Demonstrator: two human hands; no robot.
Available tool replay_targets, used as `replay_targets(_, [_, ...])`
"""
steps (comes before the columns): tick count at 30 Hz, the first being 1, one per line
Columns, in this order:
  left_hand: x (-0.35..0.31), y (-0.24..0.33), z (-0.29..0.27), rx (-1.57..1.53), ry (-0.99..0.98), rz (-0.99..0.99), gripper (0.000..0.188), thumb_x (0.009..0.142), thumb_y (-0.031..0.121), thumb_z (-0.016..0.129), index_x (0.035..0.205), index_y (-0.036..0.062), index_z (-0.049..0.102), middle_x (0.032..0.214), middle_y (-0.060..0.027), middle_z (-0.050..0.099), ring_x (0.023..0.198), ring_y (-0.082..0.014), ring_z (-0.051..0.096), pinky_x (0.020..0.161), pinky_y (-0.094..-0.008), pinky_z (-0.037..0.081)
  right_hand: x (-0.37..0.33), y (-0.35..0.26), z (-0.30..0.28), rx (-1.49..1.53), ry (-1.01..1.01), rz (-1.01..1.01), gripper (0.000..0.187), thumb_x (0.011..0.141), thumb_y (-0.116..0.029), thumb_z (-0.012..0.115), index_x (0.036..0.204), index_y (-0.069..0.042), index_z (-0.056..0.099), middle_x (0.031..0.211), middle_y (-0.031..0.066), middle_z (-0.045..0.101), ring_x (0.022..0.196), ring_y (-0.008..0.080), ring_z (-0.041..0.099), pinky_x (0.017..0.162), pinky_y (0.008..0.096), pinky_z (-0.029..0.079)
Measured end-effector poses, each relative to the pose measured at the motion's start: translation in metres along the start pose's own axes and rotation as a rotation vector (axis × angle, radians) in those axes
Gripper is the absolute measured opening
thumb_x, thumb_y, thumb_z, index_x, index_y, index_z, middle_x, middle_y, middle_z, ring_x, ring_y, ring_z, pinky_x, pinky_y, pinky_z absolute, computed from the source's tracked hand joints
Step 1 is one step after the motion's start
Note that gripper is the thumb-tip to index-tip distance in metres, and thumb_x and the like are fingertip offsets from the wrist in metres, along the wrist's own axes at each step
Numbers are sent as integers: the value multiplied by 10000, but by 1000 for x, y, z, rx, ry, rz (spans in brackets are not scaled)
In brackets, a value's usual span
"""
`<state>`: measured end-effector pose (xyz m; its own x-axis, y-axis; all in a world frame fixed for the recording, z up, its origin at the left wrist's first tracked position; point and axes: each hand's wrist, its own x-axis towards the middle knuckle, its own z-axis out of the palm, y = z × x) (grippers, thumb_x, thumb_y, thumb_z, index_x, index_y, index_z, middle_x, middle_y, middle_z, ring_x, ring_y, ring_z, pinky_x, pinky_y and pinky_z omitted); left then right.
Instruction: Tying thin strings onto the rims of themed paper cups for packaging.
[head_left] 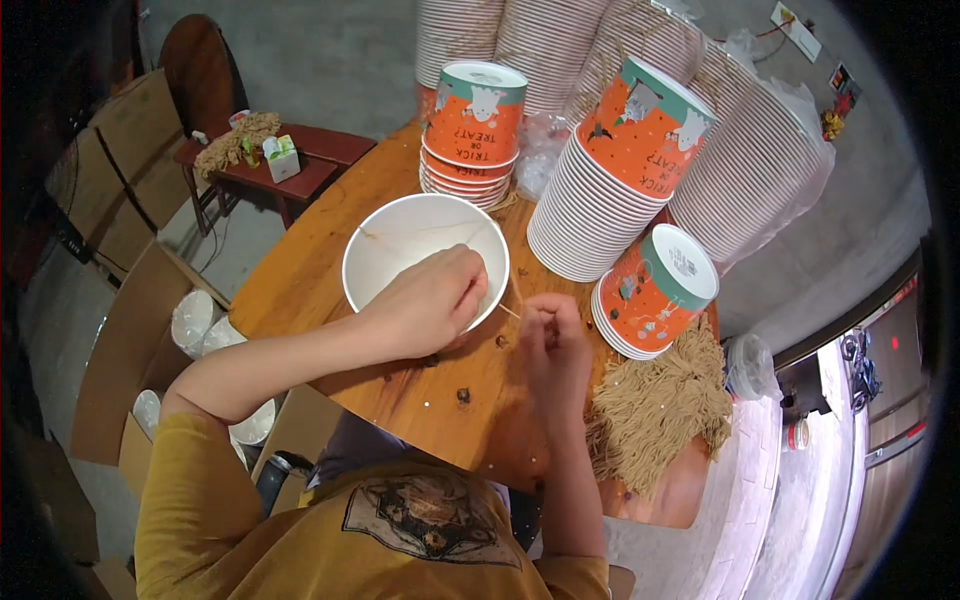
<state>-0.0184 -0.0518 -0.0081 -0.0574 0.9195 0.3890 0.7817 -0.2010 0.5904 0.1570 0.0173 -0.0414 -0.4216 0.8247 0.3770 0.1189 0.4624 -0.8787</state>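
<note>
A white paper bucket point(398, 212) lies with its mouth toward me on the wooden table. My left hand point(425, 305) reaches into that mouth, its fingers curled closed at the right inner wall. Whatever they grip is hidden behind the hand. Just outside the bucket's right rim, my right hand point(553, 335) pinches a thin tan cord point(510, 312) that runs to the rim. More thin cord crosses the bucket's mouth near its far side. Right of my right hand lies a thick bundle of tan cords point(665, 405).
Upside-down orange printed buckets stand in a short stack point(475, 120), a tall stack point(600, 195) and a low stack point(655, 290). Tall bagged stacks point(745, 150) rise behind. Cardboard boxes point(135, 330) with white buckets stand on the floor at left, near a red bench point(325, 160).
</note>
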Motion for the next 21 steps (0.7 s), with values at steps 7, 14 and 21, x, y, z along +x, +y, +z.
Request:
replay_targets(7, [6,5,-7,-197,-24,9,108,909,117,532,926,14,506,887,-118,538,806,-214,555,729,-334,451,12,-9,1,93,-46,-58,109,894,-108,635,965,-29,610,604,9,508,549,47,478,529,217,411])
replay_targets(14, [10,-3,-1,-656,-142,-188,250,885,41,543,1131,43,495,934,-26,568,852,-112,536,817,-255,434,17,-2,9,185,-154,120,86,883,-94,652,871,-16,618,597,-56,489,549,15,400,502,197,342])
replay_targets(21, [20,-12,5,-1001,-408,-487,295,856,86,630,1120,19,516,907,-18,572,831,-87,532,758,-224,427,16,-8,0,354,-200,200,66,933,-72,591,965,-19,571,677,-73,517,616,-12,436,541,162,327])
